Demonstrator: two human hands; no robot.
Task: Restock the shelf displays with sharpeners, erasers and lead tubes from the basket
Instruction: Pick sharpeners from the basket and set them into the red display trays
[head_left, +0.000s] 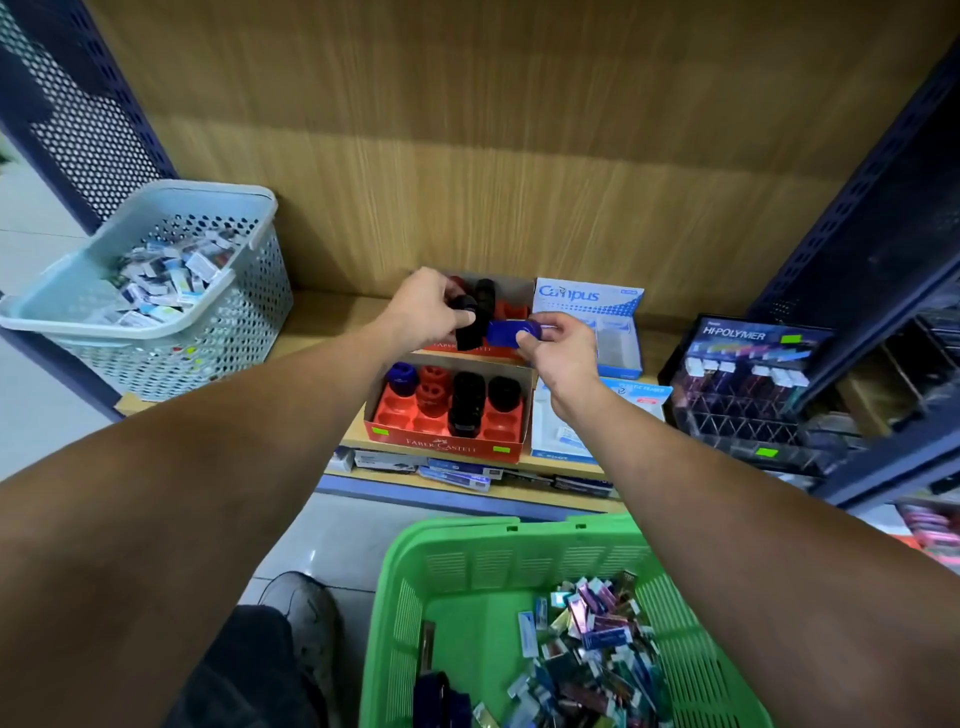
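Barely halfway: left hand (426, 306) gripped a black sharpener (467, 317) and right hand (558, 348) pinched a blue sharpener (511, 332) over the shelf's rear red tray (511, 312). The front tray (447, 441) had gaps, and the green basket (467, 566) looked plenty full.

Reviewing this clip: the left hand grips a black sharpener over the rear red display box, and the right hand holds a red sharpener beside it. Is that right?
Not quite. In the head view the right hand holds a blue sharpener, not a red one. The left hand does grip a black sharpener over the rear red display box.
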